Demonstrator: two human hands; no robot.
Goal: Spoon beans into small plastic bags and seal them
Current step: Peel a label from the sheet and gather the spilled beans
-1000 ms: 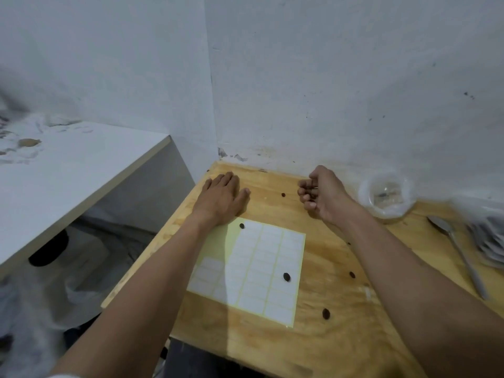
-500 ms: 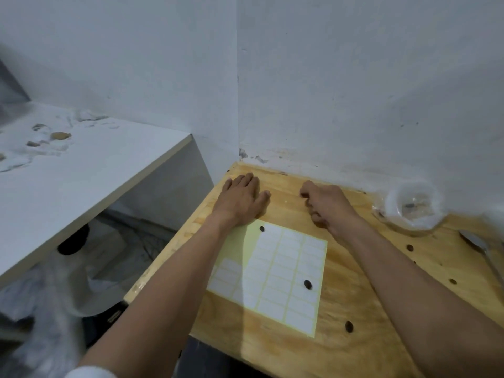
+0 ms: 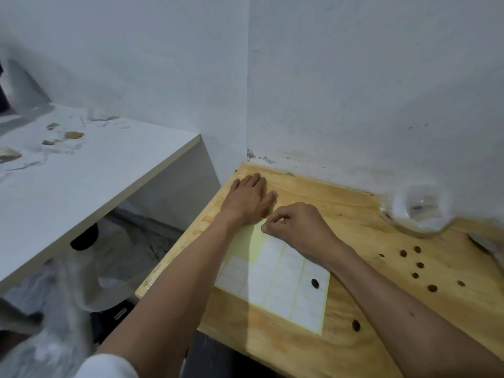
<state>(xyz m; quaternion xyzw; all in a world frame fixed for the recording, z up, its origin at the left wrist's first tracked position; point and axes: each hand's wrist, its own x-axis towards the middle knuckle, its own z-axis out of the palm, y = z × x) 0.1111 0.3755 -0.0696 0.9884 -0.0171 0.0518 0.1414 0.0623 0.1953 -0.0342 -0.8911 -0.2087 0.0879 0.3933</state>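
Left hand [image 3: 249, 199] lies flat, fingers straight, steadying the label sheet [image 3: 275, 279]; right hand [image 3: 298, 227] fingers pinch one label's corner. Peel slowly.

The table [image 3: 354, 208] is honey-yellow wood with faint grain. On it lies a pale-yellow label sheet [image 3: 275, 282] gridded with white rectangles. Dark brown beans [image 3: 315, 283] dot the sheet and the wood toward 3 o'clock. Walls [image 3: 354, 77] and side shelf [image 3: 81, 181] are white.
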